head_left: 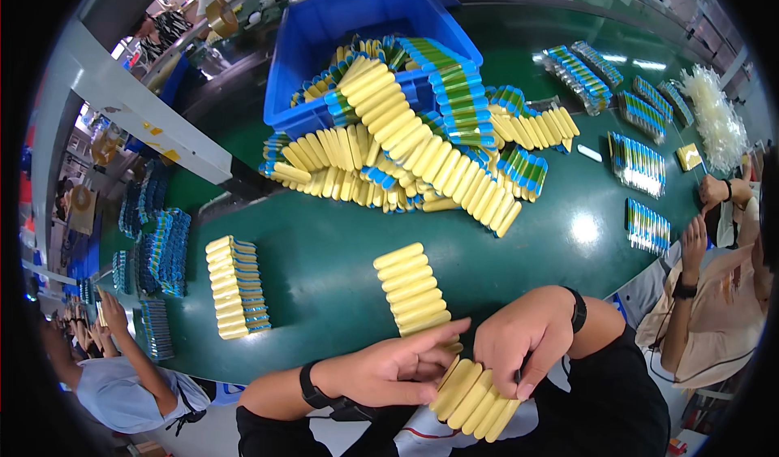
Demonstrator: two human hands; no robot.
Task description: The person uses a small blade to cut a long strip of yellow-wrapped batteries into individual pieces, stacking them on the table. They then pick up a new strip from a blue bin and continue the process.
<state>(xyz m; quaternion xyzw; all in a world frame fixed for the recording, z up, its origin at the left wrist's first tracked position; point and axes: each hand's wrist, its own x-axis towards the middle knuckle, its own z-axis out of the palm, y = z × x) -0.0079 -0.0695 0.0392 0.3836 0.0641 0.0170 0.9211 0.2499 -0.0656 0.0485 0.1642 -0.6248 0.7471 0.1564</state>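
A short strip of yellow, round-ended sticks (475, 400), joined side by side, hangs between my hands near my lap. My right hand (527, 339) is closed on its right part, thumb pressed down; a small dark bit shows between thumb and fingers, too little to name. At the strip's left end, my left hand (389, 368) has its thumb and curled fingers against the sticks, while its index finger points out to the right. Just beyond my hands, another yellow strip (408, 282) lies on the green table, its near end partly behind my left fingers.
A blue bin (280, 92) spills a heap of joined yellow and blue-green strips (430, 161) onto the table (324, 246). A stacked bundle (235, 286) lies to the left. Bagged packs (637, 165) and clear bags (714, 116) lie right. Co-workers sit at both sides.
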